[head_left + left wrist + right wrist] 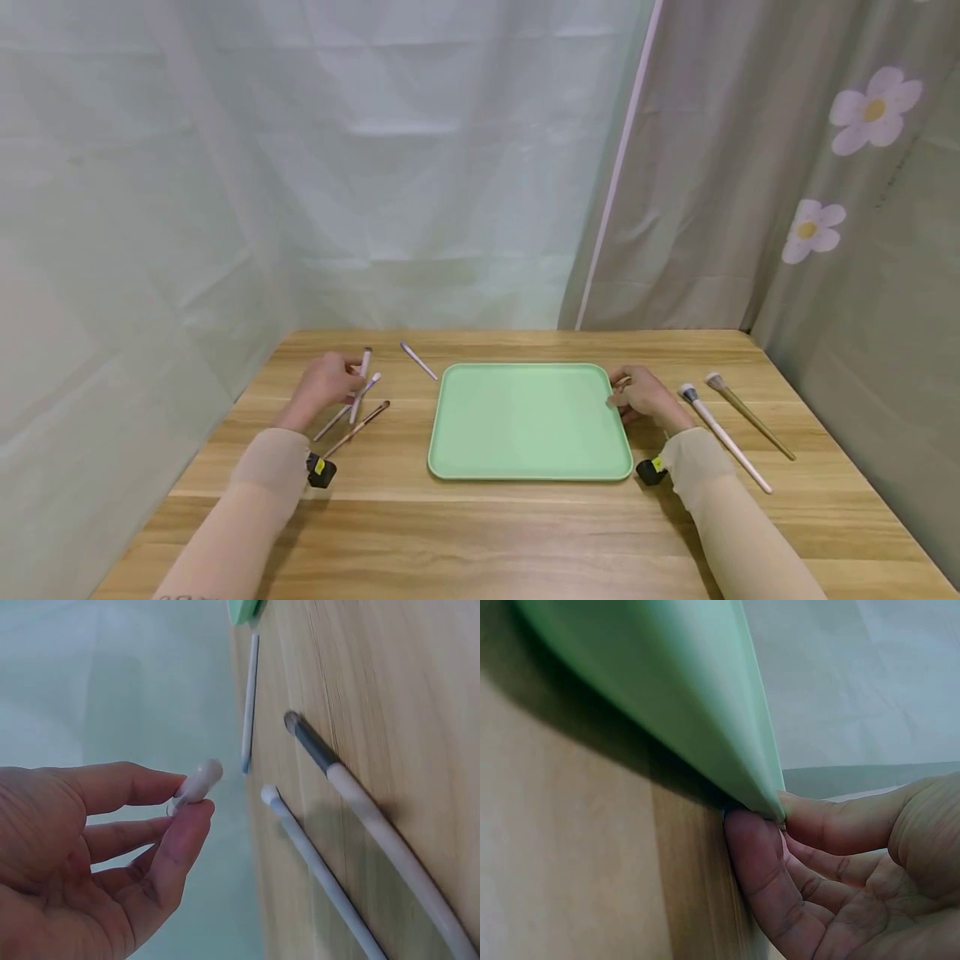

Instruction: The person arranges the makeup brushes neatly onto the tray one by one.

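Observation:
My left hand (328, 380) pinches a makeup brush (365, 363) with a pale handle between thumb and fingers, its dark-tipped end pointing away from me. In the left wrist view the rounded end of this brush (202, 780) sticks out past the fingertips. Below that hand lie a thin brush with a white tip (376, 377) and a brown-tipped brush (385, 405). At the right side of a light green tray (528, 425), my right hand (642, 395) grips the rim, thumb and fingers on either side of it in the right wrist view.
A thin pale brush (418, 361) lies behind the tray's left corner. To the right of my right hand rest a white-handled brush (723, 437) and a gold-handled brush (752, 417). Curtains (450, 167) hang along the back of the wooden table (480, 542).

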Demonstrator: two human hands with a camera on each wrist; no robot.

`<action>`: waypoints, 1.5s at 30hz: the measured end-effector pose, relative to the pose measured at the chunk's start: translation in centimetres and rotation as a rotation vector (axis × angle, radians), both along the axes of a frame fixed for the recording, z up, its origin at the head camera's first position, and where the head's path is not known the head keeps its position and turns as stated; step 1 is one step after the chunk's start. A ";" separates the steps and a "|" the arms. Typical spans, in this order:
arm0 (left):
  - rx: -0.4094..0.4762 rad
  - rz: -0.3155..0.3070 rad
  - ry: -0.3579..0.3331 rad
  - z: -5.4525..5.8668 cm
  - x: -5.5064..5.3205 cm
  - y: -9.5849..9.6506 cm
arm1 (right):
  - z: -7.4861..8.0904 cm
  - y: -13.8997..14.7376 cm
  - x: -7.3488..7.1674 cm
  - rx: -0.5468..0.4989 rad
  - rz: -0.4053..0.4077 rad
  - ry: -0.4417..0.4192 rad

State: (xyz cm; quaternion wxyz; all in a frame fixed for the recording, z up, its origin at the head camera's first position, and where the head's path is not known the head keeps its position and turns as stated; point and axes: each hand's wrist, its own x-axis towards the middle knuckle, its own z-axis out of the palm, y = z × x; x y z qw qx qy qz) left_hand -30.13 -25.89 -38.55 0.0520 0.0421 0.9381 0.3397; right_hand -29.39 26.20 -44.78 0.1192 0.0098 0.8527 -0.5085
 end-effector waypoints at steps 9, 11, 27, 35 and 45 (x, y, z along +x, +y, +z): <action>0.018 -0.029 -0.008 0.0 0.0 2.0 | 0.2 -0.3 0.0 0.001 -0.008 -0.001; 0.039 -0.033 -0.020 0.0 0.0 2.5 | 0.1 -0.3 0.0 0.002 -0.009 -0.004; 0.088 -0.072 -0.033 0.0 -0.4 5.7 | 0.1 0.0 0.0 -0.002 0.003 0.002; 0.112 -0.078 -0.033 -0.3 -0.1 7.2 | 0.1 -0.1 0.1 -0.011 -0.004 -0.008; 0.102 -0.113 -0.020 -0.3 -0.1 8.0 | 0.2 -0.1 0.3 -0.004 -0.002 0.002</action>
